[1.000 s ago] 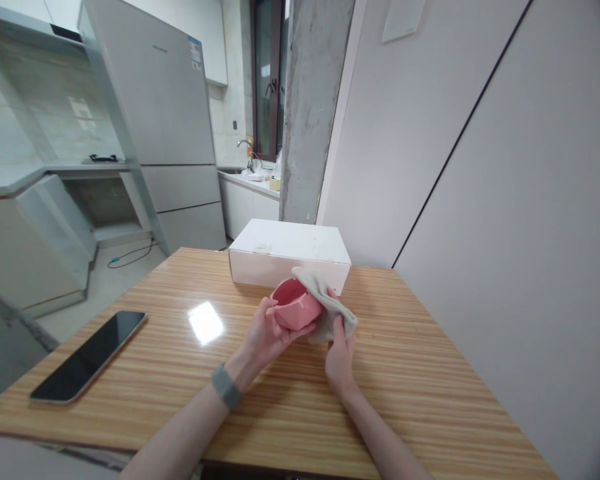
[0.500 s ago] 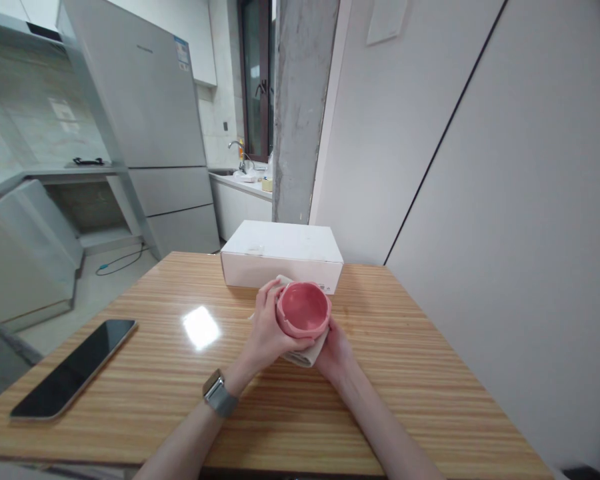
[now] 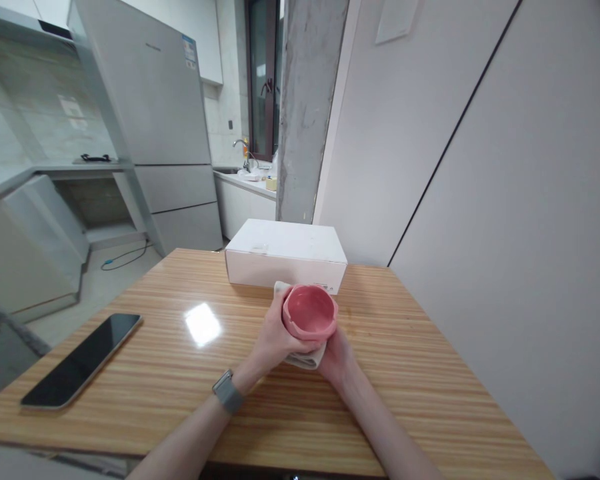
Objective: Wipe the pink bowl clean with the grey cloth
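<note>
A pink bowl (image 3: 311,312) with a wavy rim is held above the table, its inside facing up and toward me. My left hand (image 3: 275,337) is closed around its left side, thumb along the front. Under the bowl lies a folded light-coloured cloth (image 3: 306,359), showing below it and at its upper left. My right hand (image 3: 337,353) is beneath the bowl's right side, against the cloth; its fingers are hidden behind bowl and cloth. A watch with a grey band (image 3: 228,392) is on my left wrist.
Just beyond my hands, a white box (image 3: 286,257) sits on the wooden table (image 3: 420,373). A dark phone (image 3: 83,363) lies at the left. Behind are a fridge (image 3: 150,100), a kitchen counter with a sink, and a grey pillar (image 3: 307,120). A pale wall runs along the right.
The view has shifted slightly. My left hand has turned around the bowl's side, its fingers now less visible, and the watch face has rotated away. Both hands still hold bowl and cloth.
</note>
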`<control>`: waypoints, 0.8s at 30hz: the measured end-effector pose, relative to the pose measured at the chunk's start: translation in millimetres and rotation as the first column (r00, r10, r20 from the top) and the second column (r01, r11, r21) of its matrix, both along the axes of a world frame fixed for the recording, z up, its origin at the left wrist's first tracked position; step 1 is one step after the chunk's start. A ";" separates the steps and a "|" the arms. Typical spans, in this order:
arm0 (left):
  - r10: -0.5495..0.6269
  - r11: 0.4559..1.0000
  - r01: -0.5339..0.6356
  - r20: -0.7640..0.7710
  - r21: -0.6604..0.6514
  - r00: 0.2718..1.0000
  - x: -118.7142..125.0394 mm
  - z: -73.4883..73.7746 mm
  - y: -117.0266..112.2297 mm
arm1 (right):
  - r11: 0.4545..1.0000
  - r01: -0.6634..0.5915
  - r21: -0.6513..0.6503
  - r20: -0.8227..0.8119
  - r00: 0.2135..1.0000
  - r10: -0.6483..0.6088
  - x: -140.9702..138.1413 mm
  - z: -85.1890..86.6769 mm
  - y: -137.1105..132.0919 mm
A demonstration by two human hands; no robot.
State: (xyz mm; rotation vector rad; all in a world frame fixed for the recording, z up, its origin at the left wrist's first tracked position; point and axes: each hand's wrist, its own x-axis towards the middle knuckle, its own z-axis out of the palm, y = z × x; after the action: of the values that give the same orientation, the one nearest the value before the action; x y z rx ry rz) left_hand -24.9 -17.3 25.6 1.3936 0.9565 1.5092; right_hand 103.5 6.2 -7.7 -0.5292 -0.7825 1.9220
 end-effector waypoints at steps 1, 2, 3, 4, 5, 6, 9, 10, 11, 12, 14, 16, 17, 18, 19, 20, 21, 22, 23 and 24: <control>0.043 0.999 -0.043 0.020 -0.002 0.999 1.0 -1.2 0.6 | 0.999 -0.035 -0.011 -0.004 0.999 0.035 -2.7 1.9 -2.4; 0.073 0.997 -0.073 0.052 -0.013 0.996 1.6 -2.1 1.5 | 0.999 -0.051 -0.019 -0.008 0.999 0.051 -5.2 4.2 -4.5; 0.096 0.995 -0.094 0.090 -0.030 0.991 2.0 -2.9 2.8 | 0.999 -0.038 -0.026 -0.018 0.999 0.038 -7.5 6.4 -6.2; 0.120 0.992 -0.114 0.133 -0.053 0.984 2.3 -4.0 4.4 | 0.999 0.003 -0.035 -0.035 0.999 -0.004 -9.8 8.5 -7.7; 0.146 0.988 -0.133 0.171 -0.081 0.974 2.6 -5.8 6.3 | 0.997 0.066 -0.043 -0.056 0.996 -0.069 -12.1 10.0 -9.0; 0.167 0.982 -0.146 0.198 -0.118 0.966 3.2 -8.4 8.5 | 0.989 0.141 -0.051 -0.075 0.987 -0.145 -14.4 10.8 -10.2; 0.142 0.962 -0.085 0.207 -0.259 0.968 6.3 -20.9 14.3 | 0.940 0.336 -0.059 -0.076 0.937 -0.340 -19.2 7.9 -12.1; 0.098 0.956 -0.034 0.207 -0.291 0.973 8.0 -25.6 15.3 | 0.918 0.394 -0.049 -0.052 0.917 -0.396 -19.5 5.5 -12.2; 0.042 0.951 0.028 0.218 -0.308 0.975 9.8 -29.8 15.5 | 0.890 0.456 -0.026 -0.019 0.890 -0.456 -18.9 2.8 -11.9; -0.023 0.946 0.100 0.245 -0.309 0.969 11.8 -33.2 14.9 | 0.856 0.517 0.012 0.015 0.856 -0.517 -17.4 0.2 -11.5; -0.170 0.920 0.270 0.333 -0.283 0.928 15.4 -36.6 12.1 | 0.781 0.609 0.140 0.056 0.783 -0.620 -12.7 -3.3 -10.6; -0.313 0.867 0.438 0.425 -0.236 0.849 17.3 -36.0 8.3 | 0.710 0.631 0.312 0.056 0.734 -0.677 -7.2 -3.5 -9.7; -0.374 0.837 0.506 0.458 -0.208 0.806 17.3 -34.9 6.5 | 0.678 0.624 0.390 0.049 0.721 -0.691 -4.8 -2.7 -9.2; -0.424 0.807 0.562 0.483 -0.182 0.766 16.7 -33.7 5.0 | 0.653 0.611 0.447 0.045 0.714 -0.699 -2.8 -1.6 -8.4; -0.464 0.780 0.605 0.500 -0.160 0.731 15.5 -32.7 3.9 | 0.641 0.600 0.479 0.047 0.711 -0.701 -1.2 -0.6 -7.2; -0.492 0.759 0.635 0.511 -0.145 0.705 14.2 -31.9 3.2 | 0.643 0.596 0.481 0.057 0.711 -0.701 0.0 -0.2 -5.5; -0.508 0.746 0.652 0.517 -0.136 0.689 12.8 -31.5 2.8 | 0.662 0.597 0.453 0.071 0.716 -0.694 0.8 -0.3 -3.6; -0.514 0.741 0.659 0.519 -0.133 0.683 11.6 -31.4 2.7 | 0.689 0.602 0.404 0.084 0.726 -0.683 1.4 -0.9 -1.4; -0.511 0.744 0.655 0.518 -0.134 0.686 10.8 -31.5 2.8 | 0.720 0.604 0.342 0.095 0.740 -0.666 1.8 -2.0 0.6; -0.500 0.753 0.643 0.515 -0.138 0.696 10.5 -31.8 3.1 | 0.747 0.605 0.275 0.103 0.754 -0.648 1.9 -3.1 2.4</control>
State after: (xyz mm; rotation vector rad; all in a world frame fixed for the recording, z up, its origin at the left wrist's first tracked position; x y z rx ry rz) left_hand -14.4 -14.1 -6.2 0.9212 0.3672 1.0549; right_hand 105.4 8.6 -10.8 -0.7365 -0.8010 1.1420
